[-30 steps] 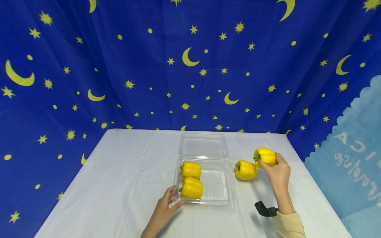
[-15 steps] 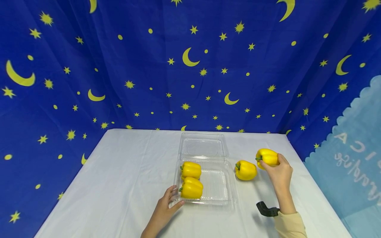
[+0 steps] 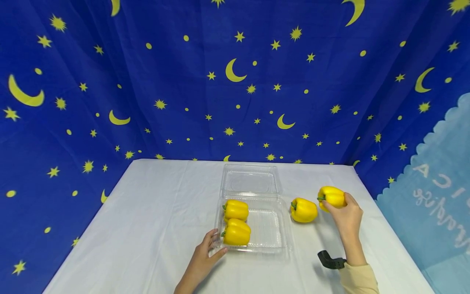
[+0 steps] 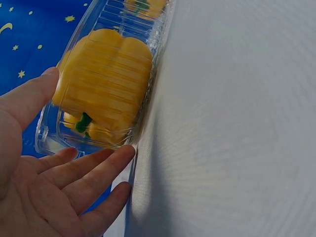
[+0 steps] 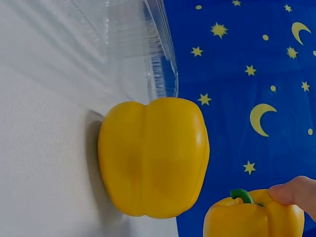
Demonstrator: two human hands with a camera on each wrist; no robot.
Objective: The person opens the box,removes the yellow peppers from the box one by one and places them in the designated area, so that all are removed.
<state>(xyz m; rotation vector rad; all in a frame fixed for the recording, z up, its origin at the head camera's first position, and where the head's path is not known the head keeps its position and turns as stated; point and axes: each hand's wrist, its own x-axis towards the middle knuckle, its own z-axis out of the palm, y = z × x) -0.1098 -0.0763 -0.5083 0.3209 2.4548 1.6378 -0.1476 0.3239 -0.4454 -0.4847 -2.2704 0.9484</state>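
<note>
In the head view, my right hand (image 3: 347,216) holds a yellow bell pepper (image 3: 331,197) between thumb and fingers at the right of the table. In the right wrist view, only a fingertip and part of that pepper (image 5: 254,219) show. Just left of it lies another yellow bell pepper (image 3: 304,210). Two more yellow bell peppers, one behind (image 3: 236,210) and one in front (image 3: 236,232), sit in the left half of a clear plastic clamshell container (image 3: 286,241). My left hand (image 4: 64,173) touches the container's near left corner, its fingers mostly straight.
The container's clear lid (image 3: 251,181) lies folded back behind its base. A white cloth (image 3: 165,216) covers the table. Blue curtain (image 3: 235,102) with moons and stars hangs at the back and sides. A black wrist device (image 3: 330,260) juts from the right wrist.
My right hand has shifted slightly right and nearer to me with its bell pepper, widening the gap to the pepper beside it. The left hand and container stay put.
</note>
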